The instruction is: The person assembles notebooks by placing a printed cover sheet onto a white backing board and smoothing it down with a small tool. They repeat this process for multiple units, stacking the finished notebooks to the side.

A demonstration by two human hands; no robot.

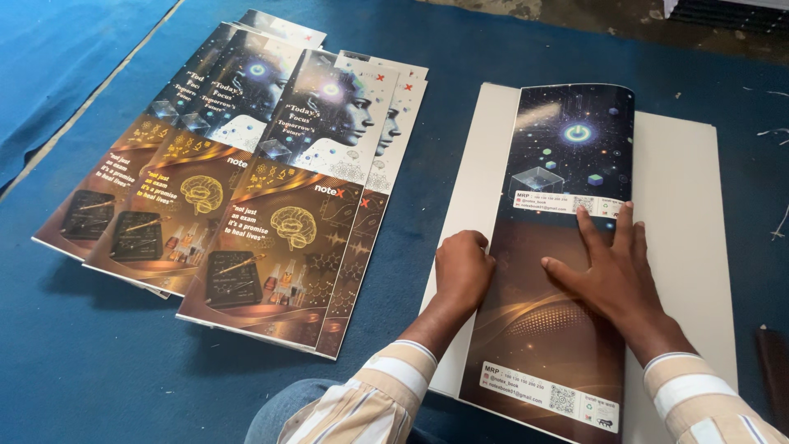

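Observation:
A long glossy printed cover sheet (567,156), dark blue above and brown below, lies on a white board (682,214). My left hand (462,270) is curled into a fist and presses on the sheet's left edge. Flat on the middle of the sheet rests my right hand (612,267), fingers spread, palm down. Neither hand holds anything.
To the left, several folded printed covers (246,189) lie fanned in overlapping stacks on the blue cloth surface (99,362). A dark object (774,370) pokes in at the right edge. Bare ground shows at the far top.

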